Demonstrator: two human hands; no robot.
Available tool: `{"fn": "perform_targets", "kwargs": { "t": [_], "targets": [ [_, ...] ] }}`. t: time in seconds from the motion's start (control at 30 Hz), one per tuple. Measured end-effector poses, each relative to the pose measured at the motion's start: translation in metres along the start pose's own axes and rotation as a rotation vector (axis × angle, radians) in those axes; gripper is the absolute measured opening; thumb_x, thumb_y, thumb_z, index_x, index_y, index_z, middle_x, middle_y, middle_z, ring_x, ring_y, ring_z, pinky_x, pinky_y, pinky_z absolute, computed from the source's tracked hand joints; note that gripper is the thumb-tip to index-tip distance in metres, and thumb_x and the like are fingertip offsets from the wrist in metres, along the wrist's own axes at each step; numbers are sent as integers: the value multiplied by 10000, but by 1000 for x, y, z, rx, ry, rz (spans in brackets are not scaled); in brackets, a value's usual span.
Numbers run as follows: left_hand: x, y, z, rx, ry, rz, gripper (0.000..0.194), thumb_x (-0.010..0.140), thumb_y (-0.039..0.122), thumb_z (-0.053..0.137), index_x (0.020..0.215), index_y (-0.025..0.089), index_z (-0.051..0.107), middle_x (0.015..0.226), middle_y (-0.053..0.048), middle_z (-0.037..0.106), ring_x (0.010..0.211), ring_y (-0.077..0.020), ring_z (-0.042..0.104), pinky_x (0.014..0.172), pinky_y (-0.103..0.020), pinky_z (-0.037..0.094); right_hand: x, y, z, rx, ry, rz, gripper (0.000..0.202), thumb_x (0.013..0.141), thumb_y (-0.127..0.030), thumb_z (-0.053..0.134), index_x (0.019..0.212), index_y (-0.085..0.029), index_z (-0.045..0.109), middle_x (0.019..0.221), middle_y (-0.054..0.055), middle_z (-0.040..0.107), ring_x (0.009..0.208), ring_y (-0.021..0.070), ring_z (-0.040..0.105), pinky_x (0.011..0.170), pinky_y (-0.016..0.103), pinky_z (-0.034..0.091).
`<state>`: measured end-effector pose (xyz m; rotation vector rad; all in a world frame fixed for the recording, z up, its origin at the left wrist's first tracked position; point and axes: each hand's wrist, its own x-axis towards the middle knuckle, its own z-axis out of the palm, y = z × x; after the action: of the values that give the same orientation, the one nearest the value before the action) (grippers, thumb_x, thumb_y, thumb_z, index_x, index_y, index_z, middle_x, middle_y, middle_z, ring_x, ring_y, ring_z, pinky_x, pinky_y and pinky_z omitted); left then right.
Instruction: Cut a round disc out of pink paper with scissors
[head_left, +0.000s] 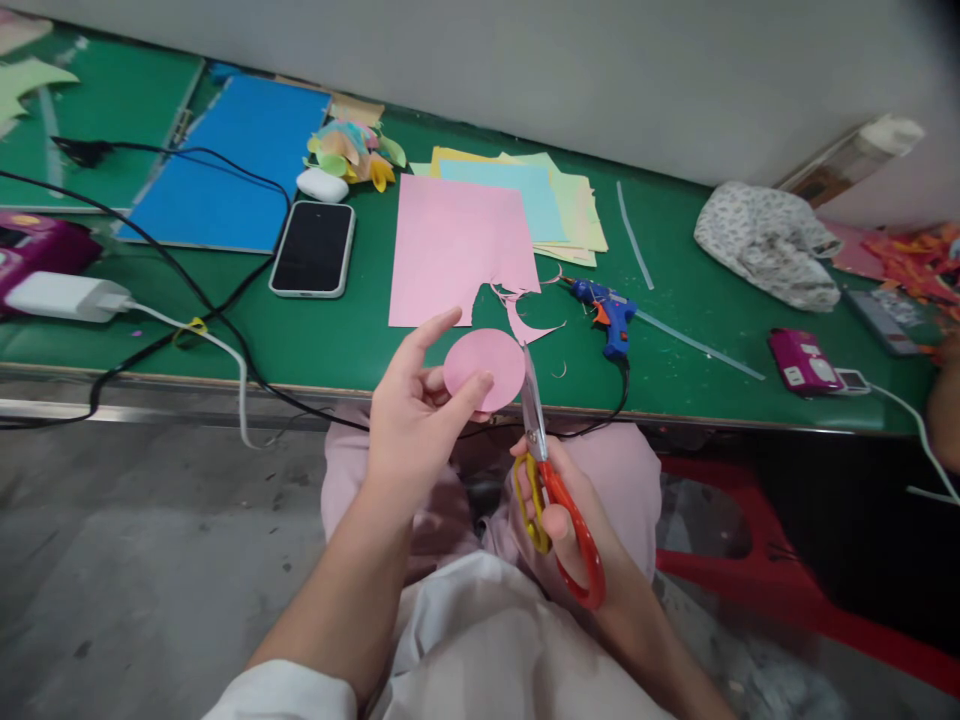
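Observation:
A round pink paper disc [480, 362] is pinched between the thumb and fingers of my left hand [420, 410], just over the table's front edge. My right hand [570, 500] grips scissors [535, 415] with one red and one yellow handle. Their blades point up, close along the disc's right edge; whether they touch it I cannot tell. Beyond the disc lies a pink paper sheet [461, 240] with a curved bite out of its lower right corner. Curled pink offcuts [529, 322] rest beside that corner.
A blue glue gun [611, 310] with its cord lies right of the paper. Coloured sheets [577, 205] are stacked behind. On the left are a phone [313, 250], a white case [322, 184], a paper flower bundle [352, 152], a blue board [232, 165] and cables. A patterned cloth [765, 240] sits right.

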<state>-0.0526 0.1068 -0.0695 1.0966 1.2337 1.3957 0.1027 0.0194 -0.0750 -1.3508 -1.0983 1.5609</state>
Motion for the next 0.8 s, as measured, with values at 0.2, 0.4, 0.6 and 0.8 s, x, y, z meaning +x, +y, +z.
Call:
{"fn": "perform_targets", "kwargs": {
  "t": [0.2,0.4,0.6,0.8],
  "targets": [
    [0,0,-1,5,29,-8,624,694,207,829,1284,212,627,622,64,692,512,-107,654,541,-217,626,1,6,0,16,-1,-16,723,703,-875,607,1111,-282,536,788,-27,441,639,159,366,564,296,330],
    [2,1,-2,-1,39,0,638,690,217,834,1292,201,622,624,59,695,522,-106,650,541,-218,629,9,17,-9,18,-71,-9,779,643,-894,640,1104,-275,540,763,-31,449,623,154,369,551,297,318],
    [4,0,-4,-11,48,1,657,677,226,846,1293,198,618,648,53,703,532,-108,656,542,-213,626,13,25,-13,18,-94,4,796,610,-900,659,1088,-276,530,709,-48,428,591,147,340,540,295,288],
    [5,-3,-5,-7,43,9,648,699,228,824,1310,209,607,624,54,689,511,-113,650,528,-217,619,6,17,-6,40,-51,3,768,633,-884,662,1081,-270,544,716,-49,409,612,147,317,561,299,277]
  ]
}}
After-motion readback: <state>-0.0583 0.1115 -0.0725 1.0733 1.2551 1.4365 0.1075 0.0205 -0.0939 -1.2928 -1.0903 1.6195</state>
